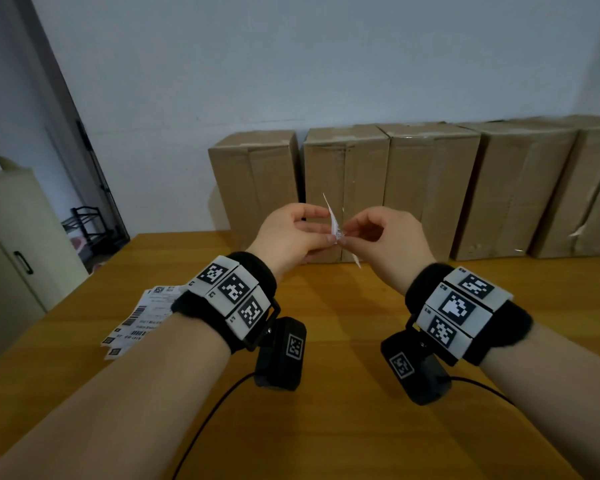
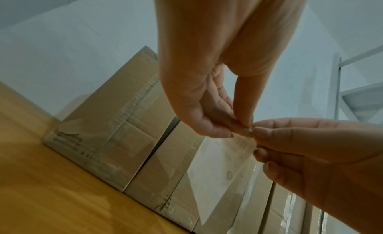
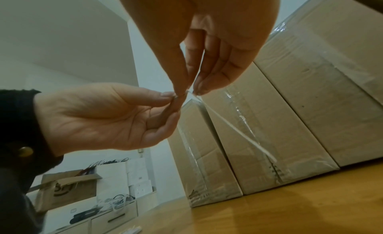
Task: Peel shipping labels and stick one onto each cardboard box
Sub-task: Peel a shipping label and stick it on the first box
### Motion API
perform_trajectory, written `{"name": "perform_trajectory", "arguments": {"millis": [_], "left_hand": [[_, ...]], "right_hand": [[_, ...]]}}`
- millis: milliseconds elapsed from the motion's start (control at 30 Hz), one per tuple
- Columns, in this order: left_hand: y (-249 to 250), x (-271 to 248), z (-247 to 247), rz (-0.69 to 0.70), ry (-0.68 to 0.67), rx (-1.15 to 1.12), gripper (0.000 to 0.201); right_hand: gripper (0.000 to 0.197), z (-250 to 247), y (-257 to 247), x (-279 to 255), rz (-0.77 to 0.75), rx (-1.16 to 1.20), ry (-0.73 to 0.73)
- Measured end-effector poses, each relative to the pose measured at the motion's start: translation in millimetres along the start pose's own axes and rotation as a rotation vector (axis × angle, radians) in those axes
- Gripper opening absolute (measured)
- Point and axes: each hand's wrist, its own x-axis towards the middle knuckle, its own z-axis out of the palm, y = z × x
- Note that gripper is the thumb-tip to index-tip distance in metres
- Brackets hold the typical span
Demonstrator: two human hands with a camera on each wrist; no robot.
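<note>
Along the counter's [image 1: 326, 341] far edge, against the wall [image 1: 326, 64], a row of cardboard boxes [image 1: 430, 188] stood upright, mostly touching, with a narrow gap after the leftmost box [image 1: 253, 188]. Clear tape ran over their seams. At the counter's left edge lay a fanned stack of labels [image 1: 136, 317], partly hidden under the left forearm. Off the left side stood a pale cabinet [image 1: 7, 244] and a dark rack [image 1: 90, 226] on the floor. Cables trailed from both wrist cameras across the near counter.

Above the counter, in front of the second box, the left hand [image 1: 288, 237] and right hand [image 1: 385, 240] met fingertip to fingertip, each pinching one shipping label [image 1: 335, 226] at a corner between thumb and forefinger; other fingers were loosely curled. The label hung edge-on, its lower end near the counter but apart from it, not touching any box. Bare counter lay between the hands and the near edge.
</note>
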Motion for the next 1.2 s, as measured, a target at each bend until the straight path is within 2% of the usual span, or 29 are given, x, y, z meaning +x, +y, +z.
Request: {"name": "perform_trajectory", "arguments": {"millis": [267, 833, 1200], "left_hand": [[-0.6, 1.9, -1.5, 0.023, -0.009, -0.034, 0.04], [2.6, 3.0, -0.5, 0.095, -0.009, 0.042, 0.032], [5.4, -0.8, -1.5, 0.155, 0.048, 0.235, 0.034]], "right_hand": [[0.012, 0.3, -1.4, 0.4, 0.018, 0.001, 0.004], [0.014, 2.9, -0.8, 3.5, 0.056, 0.074, -0.017], [0.01, 2.5, -3.5, 1.3, 0.097, 0.155, -0.031]]}}
